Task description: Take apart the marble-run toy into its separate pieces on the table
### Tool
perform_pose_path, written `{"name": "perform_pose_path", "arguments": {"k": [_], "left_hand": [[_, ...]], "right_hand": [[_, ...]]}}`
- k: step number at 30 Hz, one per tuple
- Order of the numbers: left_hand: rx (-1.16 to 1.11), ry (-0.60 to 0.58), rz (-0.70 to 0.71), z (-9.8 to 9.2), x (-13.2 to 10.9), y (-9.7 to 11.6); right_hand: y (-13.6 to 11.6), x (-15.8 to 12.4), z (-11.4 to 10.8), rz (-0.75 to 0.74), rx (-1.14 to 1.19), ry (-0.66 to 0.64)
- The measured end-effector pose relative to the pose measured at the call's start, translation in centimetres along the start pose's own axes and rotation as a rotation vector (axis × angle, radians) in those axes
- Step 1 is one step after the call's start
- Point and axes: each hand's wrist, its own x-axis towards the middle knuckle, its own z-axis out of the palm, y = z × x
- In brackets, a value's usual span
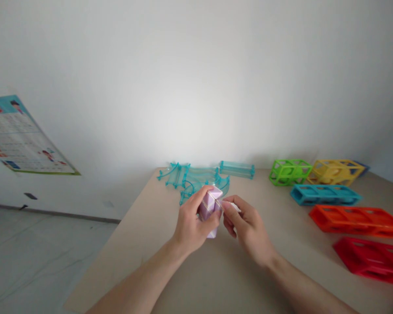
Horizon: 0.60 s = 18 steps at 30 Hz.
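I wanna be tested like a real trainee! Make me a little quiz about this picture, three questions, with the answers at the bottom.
1. Which hand is wrapped around the lilac patterned block?

2. True or false: the green lattice block is closer to the wall than the red lattice block.

3. Pick one. What colour is the lattice block that lies between the turquoise lattice block and the red one?
A) yellow
B) orange
C) green

Key:
1. The left hand.
2. True.
3. B, it is the orange lattice block.
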Motion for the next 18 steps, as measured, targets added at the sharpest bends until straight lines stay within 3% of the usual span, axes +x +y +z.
{"name": "perform_pose_path", "arguments": {"k": [8, 18], "left_hand": [[0.047, -0.068, 0.033, -0.1, -0.1, -0.1], [0.003, -0.057, 0.079, -0.2, -0.1, -0.2]], "right_hand": [[1.1, 0.2, -0.3, -0.066, 0.189, -0.114], [1.0, 0.0, -0.7, -0.171, 0.051, -0.110]]}}
